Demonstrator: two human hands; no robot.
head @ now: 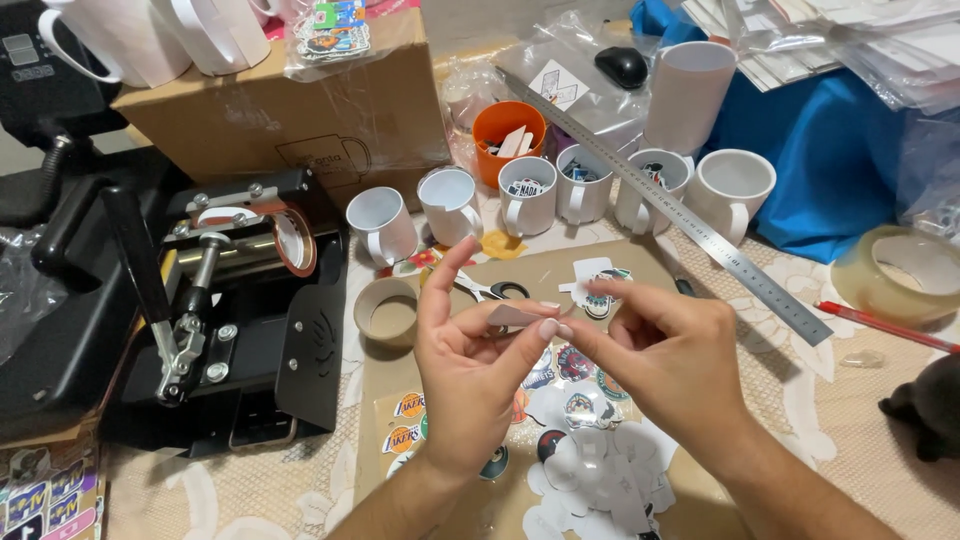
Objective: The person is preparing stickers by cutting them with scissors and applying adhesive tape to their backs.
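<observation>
My left hand [470, 365] and my right hand [665, 355] meet in the middle of the view, above a brown cardboard sheet [530, 262]. Between their fingertips they pinch a small white sticker piece [512, 316]. Another white cut-out piece [590, 270] shows just above my right fingers. Under the hands lie several round colourful stickers [572, 362] and a heap of white backing scraps [600, 485]. Scissors [492, 291] lie on the cardboard behind my left fingers.
A black mug press [235, 300] stands at the left. White mugs [527, 195] line the back with an orange cup [507, 135], a cardboard box [290, 110] and a long metal ruler [690, 225]. Tape rolls [388, 310] [895, 272] and a red pen [885, 325] lie nearby.
</observation>
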